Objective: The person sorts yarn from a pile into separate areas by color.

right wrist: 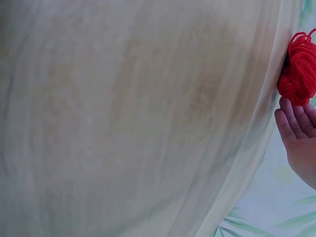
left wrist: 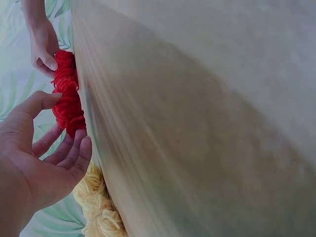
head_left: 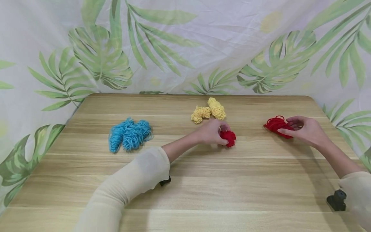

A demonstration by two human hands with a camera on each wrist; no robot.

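Note:
In the head view my left hand holds a small bundle of red yarn between thumb and fingers, near the middle of the table. Its thumb lies on one side of the red yarn and the fingertips on the other in the left wrist view. Farther right, my right hand has its thumb and fingers about the near end of a larger skein of red yarn. The right wrist view shows the fingers right at the end of that skein.
Two bundles of yellow yarn lie just behind my left hand. Blue yarn bundles sit together on the left of the wooden table. A leaf-patterned cloth hangs behind the table. Black wrist devices show below the sleeves.

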